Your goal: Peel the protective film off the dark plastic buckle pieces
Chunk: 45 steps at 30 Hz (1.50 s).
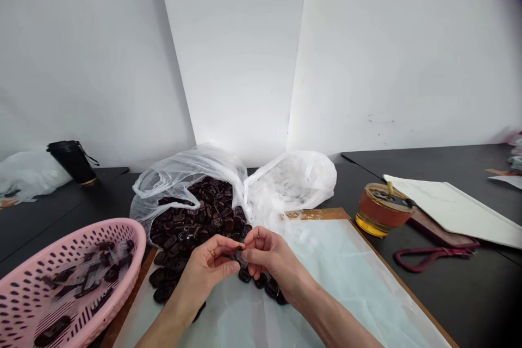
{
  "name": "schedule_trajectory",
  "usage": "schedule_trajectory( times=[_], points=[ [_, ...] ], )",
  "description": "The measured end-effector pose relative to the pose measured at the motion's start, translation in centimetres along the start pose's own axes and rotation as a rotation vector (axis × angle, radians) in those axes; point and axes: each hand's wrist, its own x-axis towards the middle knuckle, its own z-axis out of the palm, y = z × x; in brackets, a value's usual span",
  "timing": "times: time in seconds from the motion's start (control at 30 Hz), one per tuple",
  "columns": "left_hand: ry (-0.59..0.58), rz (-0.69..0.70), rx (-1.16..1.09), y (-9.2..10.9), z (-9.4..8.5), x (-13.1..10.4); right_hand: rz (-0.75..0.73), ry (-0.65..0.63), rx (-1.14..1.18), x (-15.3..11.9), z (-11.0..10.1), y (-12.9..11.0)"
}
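1. Leftward, a pink perforated basket (pixel 32 269) sits at the table's edge; inside lie dark glossy items (pixel 87 277) mixed with clear film, grouped toward its far right side, with one more near the front.
2. Behind the hands, an open translucent bag (pixel 150 176) lies on its side, mouth toward the person, and holds a large heap of small dark pieces (pixel 216 196) that spills out onto a pale sheet (pixel 334 261).
3. Just right of it, touching, rests a white plastic bag (pixel 302 179) with crumpled clear material in it.
4. Farther left, a lidded black cup (pixel 71 160) stands tilted in the view; its contents are hidden.
5. One dark piece (pixel 238 254) is between the two hands, above the sheet and in front of the heap.
6. The left hand (pixel 210 263) has thumb and forefinger pinched on its left side.
7. The right hand (pixel 267 253) grips it from the right, thumb and fingertips pressed together; how much of the piece they cover cannot be told.
8. Under and beside the right hand, several loose pieces (pixel 271 287) lie on the sheet; others form a cluster (pixel 165 283) left of the left wrist.
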Motion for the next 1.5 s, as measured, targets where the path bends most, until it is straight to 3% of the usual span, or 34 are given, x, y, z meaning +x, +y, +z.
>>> schedule_trajectory(
  times=[0.23, 0.47, 0.7, 0.8, 0.93, 1.03, 1.17, 1.5],
  points=[
    [0.001, 0.006, 0.022, -0.3, 0.0, 0.1, -0.040, 0.013, 0.021, 0.2, 0.1, 0.3],
    [0.103, -0.050, 0.064, -0.1, 0.0, 0.0, -0.105, 0.039, -0.002, 0.6, 0.0, 1.1],
    [0.129, -0.061, 0.025, -0.3, -0.1, 0.3, -0.162, 0.032, -0.114, 0.7, -0.1, 1.1],
    [0.128, -0.059, -0.081, -0.1, 0.1, 0.2, -0.224, 0.021, -0.255, 0.3, 0.0, 0.7],
    [0.074, -0.058, -0.110, 0.7, 0.4, -0.1, -0.436, 0.025, -0.668, -0.3, 0.3, 0.7],
    [0.152, -0.013, -0.059, 1.1, 0.2, -0.2, -0.513, 0.087, -0.852, -0.5, 0.6, 1.0],
    [0.279, 0.013, -0.077, 0.9, 0.2, -0.2, -0.574, 0.158, -0.948, -0.4, 0.8, 1.3],
    [0.341, 0.118, -0.085, 0.2, 0.7, 0.0, -0.678, 0.185, -0.966, -0.4, 1.5, 1.9]
  ],
)
